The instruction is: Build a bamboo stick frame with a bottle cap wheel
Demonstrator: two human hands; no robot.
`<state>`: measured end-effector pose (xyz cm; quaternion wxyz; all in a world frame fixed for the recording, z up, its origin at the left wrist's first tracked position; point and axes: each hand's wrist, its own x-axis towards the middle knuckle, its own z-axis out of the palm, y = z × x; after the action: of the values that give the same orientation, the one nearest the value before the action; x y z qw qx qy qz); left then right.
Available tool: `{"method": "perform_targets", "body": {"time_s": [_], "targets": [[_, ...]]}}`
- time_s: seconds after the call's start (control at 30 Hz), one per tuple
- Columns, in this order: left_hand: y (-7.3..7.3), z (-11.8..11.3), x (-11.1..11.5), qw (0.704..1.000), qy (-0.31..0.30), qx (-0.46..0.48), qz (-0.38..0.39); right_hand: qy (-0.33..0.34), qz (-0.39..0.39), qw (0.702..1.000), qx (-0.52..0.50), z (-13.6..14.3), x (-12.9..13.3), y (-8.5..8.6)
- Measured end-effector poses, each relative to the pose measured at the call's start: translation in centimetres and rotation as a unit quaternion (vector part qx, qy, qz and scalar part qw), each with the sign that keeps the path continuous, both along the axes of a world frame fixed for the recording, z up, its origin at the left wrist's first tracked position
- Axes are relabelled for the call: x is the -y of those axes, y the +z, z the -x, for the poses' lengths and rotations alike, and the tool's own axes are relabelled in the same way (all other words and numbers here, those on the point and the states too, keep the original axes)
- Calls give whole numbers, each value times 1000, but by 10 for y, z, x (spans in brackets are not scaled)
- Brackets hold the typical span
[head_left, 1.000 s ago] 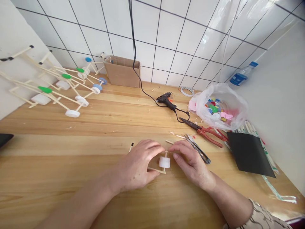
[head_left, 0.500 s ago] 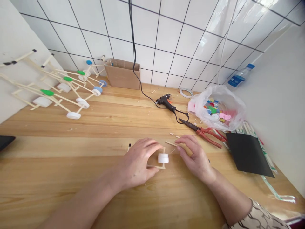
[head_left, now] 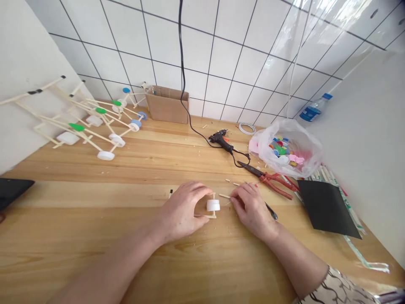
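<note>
Between the left hand's (head_left: 182,211) curved fingers sits a pale stick frame (head_left: 210,217) with a white wheel (head_left: 213,205); the right hand (head_left: 253,209) pinches a thin stick (head_left: 225,196).

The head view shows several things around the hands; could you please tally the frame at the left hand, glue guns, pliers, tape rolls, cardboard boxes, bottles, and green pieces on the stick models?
Small capped frame at the left hand: 1
Glue gun: 1
Pliers: 1
Tape roll: 1
Cardboard box: 1
Bottle: 1
Green pieces on the stick models: 3
Total: 9
</note>
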<state>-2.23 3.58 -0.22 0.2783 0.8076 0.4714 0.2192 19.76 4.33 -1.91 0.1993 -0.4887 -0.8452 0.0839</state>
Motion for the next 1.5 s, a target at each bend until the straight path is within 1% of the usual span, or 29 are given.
{"method": "perform_targets", "body": {"time_s": [0.2,0.73,0.93,1.1,1.5], "targets": [[-1,1,-1,1000,-9,0,0,2,-3,999,32,2,2,2],[2,2,-1,1000,-20,3,-3,7,-3,1000,22,5,5,3],[2,3,-2,1000,-23,5,-1,13,-3,1000,12,4,5,2],[1,3,-2,1000,-19,-1,12,11,5,1000,17,4,6,2],[1,4,-3,999,-32,-11,11,8,13,1000,27,4,6,3]]}}
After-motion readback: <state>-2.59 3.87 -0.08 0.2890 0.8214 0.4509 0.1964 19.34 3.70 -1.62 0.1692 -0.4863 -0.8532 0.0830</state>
